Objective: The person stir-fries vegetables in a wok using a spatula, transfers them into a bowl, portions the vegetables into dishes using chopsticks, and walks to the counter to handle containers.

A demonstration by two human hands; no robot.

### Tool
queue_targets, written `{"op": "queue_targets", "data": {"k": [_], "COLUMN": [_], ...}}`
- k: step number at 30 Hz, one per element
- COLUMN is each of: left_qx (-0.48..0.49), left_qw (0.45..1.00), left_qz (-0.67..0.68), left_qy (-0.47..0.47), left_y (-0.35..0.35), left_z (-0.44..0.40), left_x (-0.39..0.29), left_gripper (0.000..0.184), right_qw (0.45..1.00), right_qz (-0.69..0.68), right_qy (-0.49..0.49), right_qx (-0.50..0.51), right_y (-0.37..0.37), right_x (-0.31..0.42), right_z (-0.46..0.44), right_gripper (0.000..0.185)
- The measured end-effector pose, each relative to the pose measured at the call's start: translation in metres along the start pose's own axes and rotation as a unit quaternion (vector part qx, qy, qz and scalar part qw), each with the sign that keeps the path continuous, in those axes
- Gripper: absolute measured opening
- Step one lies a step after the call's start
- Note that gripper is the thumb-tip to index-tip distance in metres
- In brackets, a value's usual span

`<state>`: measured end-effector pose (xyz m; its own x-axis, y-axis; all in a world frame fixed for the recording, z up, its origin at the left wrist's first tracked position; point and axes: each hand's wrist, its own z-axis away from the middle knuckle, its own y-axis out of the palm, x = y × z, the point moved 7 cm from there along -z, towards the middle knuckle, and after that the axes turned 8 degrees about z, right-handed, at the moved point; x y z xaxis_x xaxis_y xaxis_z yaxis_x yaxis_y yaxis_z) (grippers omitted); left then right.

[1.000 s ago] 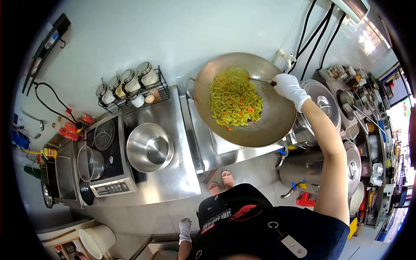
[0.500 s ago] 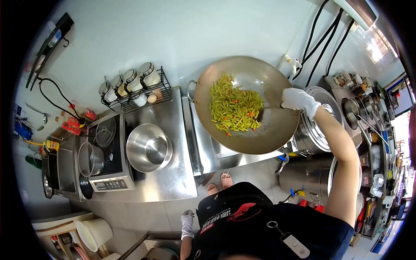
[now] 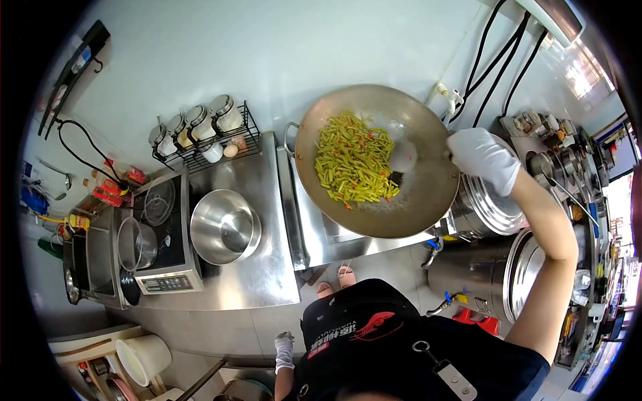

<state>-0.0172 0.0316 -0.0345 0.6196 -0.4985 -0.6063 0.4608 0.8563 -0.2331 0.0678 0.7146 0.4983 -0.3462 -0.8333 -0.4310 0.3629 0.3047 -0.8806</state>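
Standing over the steel stove, right of the worktop (image 3: 267, 287), was one wide wok (image 3: 428, 204), with a loop handle at its left rim. Contents: cut green vegetable (image 3: 354, 160) with red flecks, heaped in the wok's left half.

Right hand (image 3: 485, 160), white-gloved: placed at the wok's right rim, fingers curled, judged to be closed on a long-handled utensil (image 3: 449, 155).

Left hand (image 3: 284, 344), white-gloved: hung beside the dark apron, below the worktop's front edge; whether its grip was open or closed could not be told.

Change recorded: within the last second the right hand had been drawn back from above the wok's interior to its right rim, and the heap had been shifted slightly leftward. More bare metal was thus exposed on the right, and the stirring stroke was judged to have been pulled back.

Also listed: one steel basin (image 3: 207, 234), set between the hob and the worktop's right edge; one wire jar rack (image 3: 200, 157), at the rear edge.

Obscured: most of the utensil's handle was covered by the glove; its shaft and head were hardly distinguished. The heap's underside was hidden.
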Motion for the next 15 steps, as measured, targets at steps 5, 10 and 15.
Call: {"op": "queue_targets", "data": {"k": [5, 10, 15], "left_qx": [-0.004, 0.005, -0.021], "left_qw": [0.997, 0.998, 0.999], "left_qz": [0.073, 0.056, 0.009], "left_qy": [0.008, -0.008, -0.048], "left_y": [0.015, 0.020, 0.004], "left_z": [0.005, 0.009, 0.015], "left_x": [-0.001, 0.010, 0.010], "left_gripper": [0.018, 0.028, 0.024], "right_qw": [0.870, 0.897, 0.994], "right_qz": [-0.299, -0.297, -0.087], "right_qy": [0.086, 0.113, 0.063], "right_qx": [0.383, 0.308, 0.027], "right_y": [0.056, 0.104, 0.077], "right_x": [-0.020, 0.024, 0.025], "right_z": [0.021, -0.042, -0.073], "right_gripper": [0.023, 0.022, 0.021]}}
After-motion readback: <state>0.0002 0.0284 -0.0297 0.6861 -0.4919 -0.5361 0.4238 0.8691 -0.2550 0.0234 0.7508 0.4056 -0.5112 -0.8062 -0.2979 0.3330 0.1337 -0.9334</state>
